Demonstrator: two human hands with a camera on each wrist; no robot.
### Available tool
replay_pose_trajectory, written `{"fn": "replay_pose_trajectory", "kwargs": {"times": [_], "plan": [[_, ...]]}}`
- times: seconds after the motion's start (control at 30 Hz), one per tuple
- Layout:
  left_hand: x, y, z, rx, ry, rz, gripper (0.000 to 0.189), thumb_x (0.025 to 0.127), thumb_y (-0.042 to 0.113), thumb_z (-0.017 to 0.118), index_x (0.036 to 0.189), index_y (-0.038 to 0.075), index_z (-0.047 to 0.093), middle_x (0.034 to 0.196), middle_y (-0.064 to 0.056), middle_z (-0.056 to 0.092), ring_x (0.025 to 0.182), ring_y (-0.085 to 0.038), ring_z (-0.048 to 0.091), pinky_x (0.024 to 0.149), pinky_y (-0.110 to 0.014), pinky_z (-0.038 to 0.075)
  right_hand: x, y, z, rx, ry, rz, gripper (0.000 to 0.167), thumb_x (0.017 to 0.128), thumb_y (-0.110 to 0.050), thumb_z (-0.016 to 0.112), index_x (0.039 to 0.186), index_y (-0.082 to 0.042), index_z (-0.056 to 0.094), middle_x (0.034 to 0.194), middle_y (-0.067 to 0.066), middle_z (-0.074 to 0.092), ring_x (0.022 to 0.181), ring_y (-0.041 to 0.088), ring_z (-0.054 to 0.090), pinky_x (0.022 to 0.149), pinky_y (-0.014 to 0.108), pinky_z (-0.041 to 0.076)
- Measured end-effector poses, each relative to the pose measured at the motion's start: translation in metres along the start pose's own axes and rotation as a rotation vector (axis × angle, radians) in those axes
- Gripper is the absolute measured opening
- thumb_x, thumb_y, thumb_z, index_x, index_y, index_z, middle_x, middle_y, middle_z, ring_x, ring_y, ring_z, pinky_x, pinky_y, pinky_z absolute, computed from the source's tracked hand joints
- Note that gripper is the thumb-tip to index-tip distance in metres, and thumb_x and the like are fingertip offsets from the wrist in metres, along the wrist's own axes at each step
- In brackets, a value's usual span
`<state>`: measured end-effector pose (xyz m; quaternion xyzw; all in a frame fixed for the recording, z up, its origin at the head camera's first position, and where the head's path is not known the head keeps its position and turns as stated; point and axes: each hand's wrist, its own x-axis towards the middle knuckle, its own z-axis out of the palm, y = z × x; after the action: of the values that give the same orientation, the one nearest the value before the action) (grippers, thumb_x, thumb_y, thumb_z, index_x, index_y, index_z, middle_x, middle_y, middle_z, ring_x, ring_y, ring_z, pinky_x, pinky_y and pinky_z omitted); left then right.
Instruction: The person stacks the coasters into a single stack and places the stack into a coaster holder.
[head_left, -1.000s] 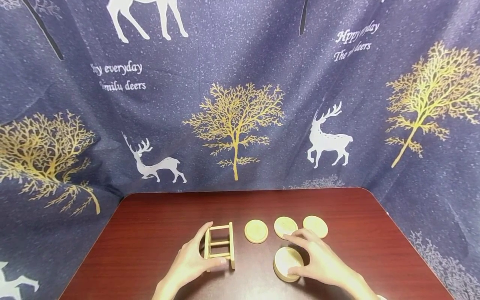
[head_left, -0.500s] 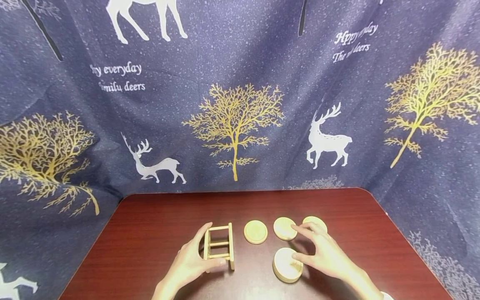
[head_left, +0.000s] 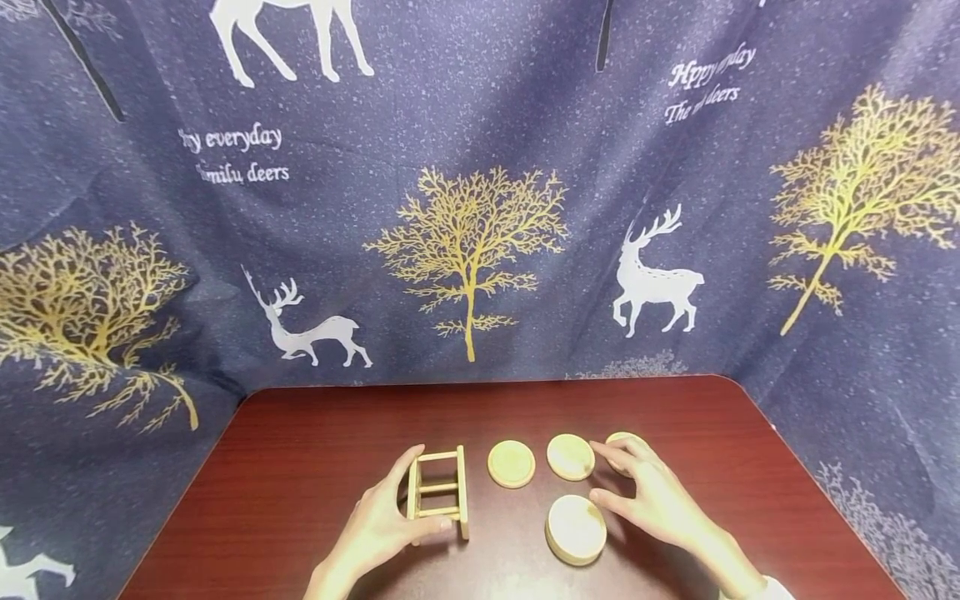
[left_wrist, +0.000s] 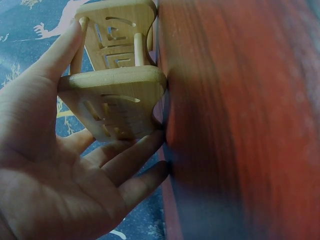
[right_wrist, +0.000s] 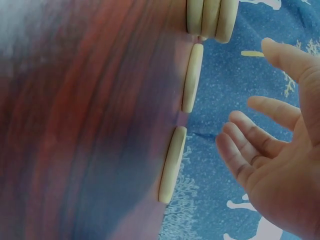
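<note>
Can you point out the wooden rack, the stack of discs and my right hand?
Wooden rack (left_wrist: 114, 78): left wrist view, on its near panel's edge.
Stack of discs (head_left: 576, 526): head view, on its top face.
Right hand (head_left: 651, 497): head view, on its back.

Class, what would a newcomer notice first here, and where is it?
Probably the blue cloth behind the table, with white deer and gold trees. On the table, the left hand holds a rack; to its right lie three discs, with a stack nearer the viewer.
</note>
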<state>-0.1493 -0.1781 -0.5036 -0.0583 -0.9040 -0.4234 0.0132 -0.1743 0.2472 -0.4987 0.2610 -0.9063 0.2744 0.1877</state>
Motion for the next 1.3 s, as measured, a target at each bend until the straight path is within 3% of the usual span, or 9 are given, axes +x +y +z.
{"fn": "replay_pose_trajectory", "kwargs": {"times": [0.13, 0.2, 0.47, 0.8, 1.13, 1.3], "plan": [[0.000, 0.000, 0.000, 0.005, 0.004, -0.006, 0.115, 0.066, 0.051, 0.106, 0.165, 0.033, 0.051, 0.128, -0.012, 0.076, 0.091, -0.017, 0.068, 0.075, -0.036, 0.055, 0.003, 0.003, 0.000, -0.007, 0.025, -0.011, 0.064, 0.084, -0.022, 0.098, 0.142, -0.009, 0.075, 0.128, -0.005, 0.064, 0.108, 0.013, 0.064, 0.089, 0.038, 0.057], [0.000, 0.001, 0.000, -0.005, -0.003, -0.016, 0.115, 0.066, 0.051, 0.106, 0.165, 0.034, 0.051, 0.128, -0.013, 0.076, 0.086, -0.016, 0.066, 0.069, -0.034, 0.054, 0.004, 0.004, 0.001, -0.030, 0.042, -0.020, 0.065, 0.082, -0.020, 0.098, 0.141, -0.009, 0.075, 0.126, -0.004, 0.067, 0.111, 0.014, 0.063, 0.089, 0.040, 0.056], [-0.001, 0.004, -0.002, 0.002, 0.002, -0.016, 0.114, 0.066, 0.051, 0.106, 0.165, 0.032, 0.052, 0.129, -0.012, 0.076, 0.092, -0.017, 0.067, 0.073, -0.035, 0.053, 0.006, 0.013, 0.000, -0.052, 0.039, 0.024, 0.065, 0.081, -0.021, 0.099, 0.140, -0.007, 0.075, 0.125, -0.001, 0.070, 0.115, 0.025, 0.068, 0.093, 0.052, 0.059], [-0.001, 0.003, -0.002, -0.038, -0.027, -0.036, 0.115, 0.068, 0.045, 0.107, 0.167, 0.033, 0.049, 0.132, -0.019, 0.073, 0.072, -0.014, 0.065, 0.059, -0.031, 0.054, 0.009, 0.025, -0.001, -0.052, 0.025, 0.046, 0.069, 0.080, -0.026, 0.101, 0.140, -0.006, 0.075, 0.122, 0.002, 0.070, 0.106, 0.024, 0.070, 0.089, 0.050, 0.059], [0.000, 0.002, -0.002, -0.041, -0.039, -0.037, 0.116, 0.069, 0.047, 0.106, 0.167, 0.032, 0.048, 0.135, -0.019, 0.072, 0.069, -0.014, 0.065, 0.059, -0.032, 0.054, 0.011, 0.031, -0.003, -0.081, 0.007, 0.063, 0.070, 0.078, -0.023, 0.101, 0.140, -0.004, 0.075, 0.120, 0.003, 0.070, 0.110, 0.027, 0.069, 0.091, 0.054, 0.058], [0.000, 0.001, -0.001, -0.023, -0.022, -0.029, 0.116, 0.067, 0.049, 0.106, 0.166, 0.031, 0.049, 0.133, -0.016, 0.074, 0.080, -0.015, 0.066, 0.064, -0.033, 0.054, 0.011, 0.033, -0.003, -0.078, -0.005, 0.069, 0.070, 0.079, -0.024, 0.101, 0.140, -0.004, 0.075, 0.121, 0.004, 0.070, 0.111, 0.029, 0.069, 0.092, 0.056, 0.059]]}}
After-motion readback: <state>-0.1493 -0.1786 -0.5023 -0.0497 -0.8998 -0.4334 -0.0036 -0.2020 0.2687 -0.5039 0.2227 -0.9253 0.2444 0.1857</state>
